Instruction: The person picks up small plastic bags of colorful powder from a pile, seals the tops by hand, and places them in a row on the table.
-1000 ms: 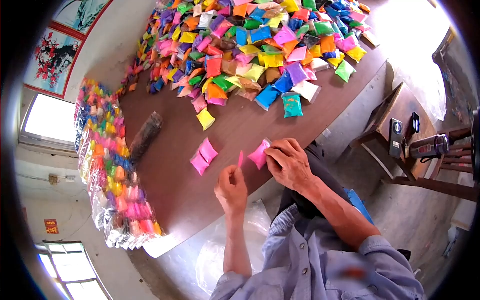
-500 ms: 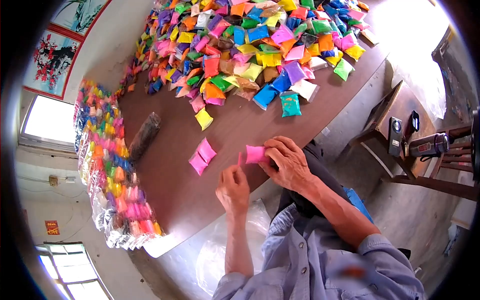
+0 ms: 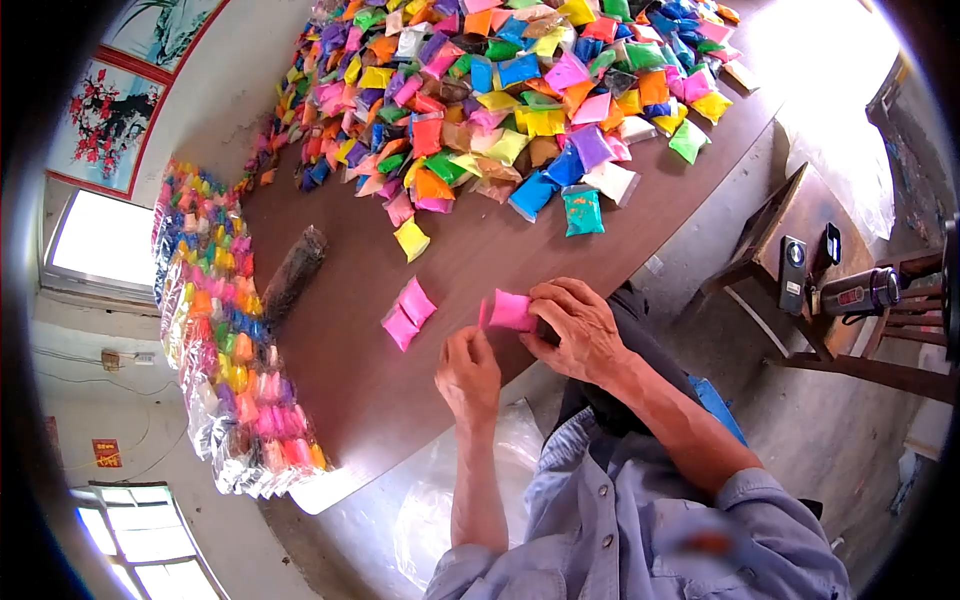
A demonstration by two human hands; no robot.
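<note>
My right hand (image 3: 578,328) pinches a small pink packet (image 3: 513,311) between thumb and fingers, over the near edge of the brown table (image 3: 350,400). Close to its left, my left hand (image 3: 468,372) is closed, with a narrow pink packet (image 3: 484,312) standing up from its fingertips, seen edge-on. Whether the two pink pieces touch, I cannot make out. Two more pink packets (image 3: 409,314) lie side by side on the table, just beyond my left hand. A single yellow packet (image 3: 411,240) sits farther back.
A big heap of colourful packets (image 3: 520,110) covers the table's far side. Clear bags of coloured packets (image 3: 235,340) line the left edge, beside a dark wrapped bundle (image 3: 295,270). On the right, a wooden stool (image 3: 775,230) holds a dark device (image 3: 792,270) and a flask (image 3: 858,291).
Both hands stay almost in place, still holding the pink pieces. The narrow piece at my left hand has tilted slightly and sits nearer the other packet. The view has shifted a little.
</note>
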